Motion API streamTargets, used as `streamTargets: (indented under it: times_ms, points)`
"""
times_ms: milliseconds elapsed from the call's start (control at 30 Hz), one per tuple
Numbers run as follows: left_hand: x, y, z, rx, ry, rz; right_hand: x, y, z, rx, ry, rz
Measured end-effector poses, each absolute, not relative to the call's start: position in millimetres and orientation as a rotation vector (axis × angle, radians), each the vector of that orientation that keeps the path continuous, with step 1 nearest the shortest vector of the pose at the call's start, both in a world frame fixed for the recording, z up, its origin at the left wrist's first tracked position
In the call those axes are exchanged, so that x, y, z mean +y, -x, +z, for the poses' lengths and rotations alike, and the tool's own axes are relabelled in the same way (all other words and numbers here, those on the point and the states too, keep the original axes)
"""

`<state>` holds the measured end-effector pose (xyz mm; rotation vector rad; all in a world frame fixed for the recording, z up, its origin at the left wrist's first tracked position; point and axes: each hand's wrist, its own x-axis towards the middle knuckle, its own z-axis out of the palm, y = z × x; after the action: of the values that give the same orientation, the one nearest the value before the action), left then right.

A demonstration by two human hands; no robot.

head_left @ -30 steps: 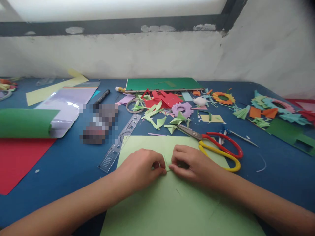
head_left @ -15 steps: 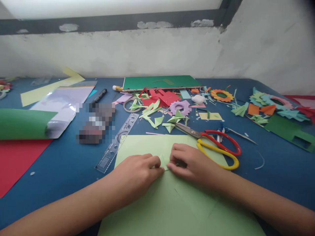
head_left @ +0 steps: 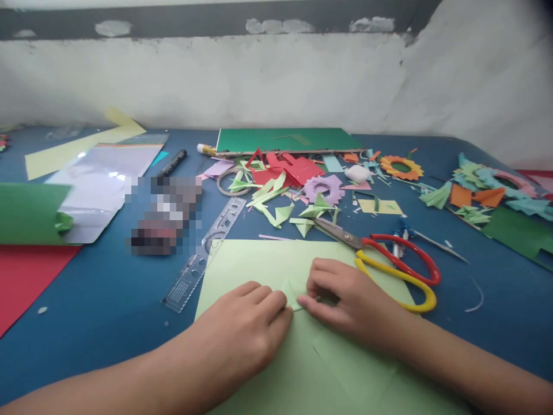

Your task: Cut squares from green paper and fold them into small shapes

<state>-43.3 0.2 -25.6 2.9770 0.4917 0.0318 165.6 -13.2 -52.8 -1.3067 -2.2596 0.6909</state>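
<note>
A large light green paper [head_left: 259, 259] lies on the blue table under both hands. Between my fingertips is a small folded light green piece [head_left: 294, 291], its pointed top showing. My left hand [head_left: 254, 323] pinches the piece's left side, fingers curled. On its right side, my right hand [head_left: 341, 291] holds it with thumb and curled forefinger close together. Scissors [head_left: 358, 242] with one red and one yellow handle lie beyond my right hand, partly over the large paper. A clear ruler [head_left: 205, 253] rests at the paper's left edge.
Paper scraps and a purple ring [head_left: 324, 189] lie past the large paper, before a green board [head_left: 285, 140]. At left are a rolled green sheet [head_left: 30, 213], red paper [head_left: 30, 276] and a black marker [head_left: 171, 163]. An orange ring [head_left: 401, 168] lies at back right.
The view has shifted slightly, so the wall shows less of the window frame. My left hand has turned a little and covers more of the large paper; both hands still hold the small piece.
</note>
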Motion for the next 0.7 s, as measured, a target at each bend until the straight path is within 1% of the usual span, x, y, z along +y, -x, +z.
streamTargets:
  times_ms: [300, 600, 700]
  points:
    - [-0.9, 42.7, -25.1, 0.428, -2.919, 0.088, -14.5, -166.5, -51.6, -2.296, 1.285, 0.688]
    - [-4.5, 38.1, -38.7, 0.693, -2.801, 0.305, -15.0, -166.3, -52.5, -2.324, 1.305, 0.7]
    - [-4.9, 39.6, -40.4, 0.695, -2.819, 0.302, -15.5, -165.1, -51.1, -2.317, 1.312, 0.686]
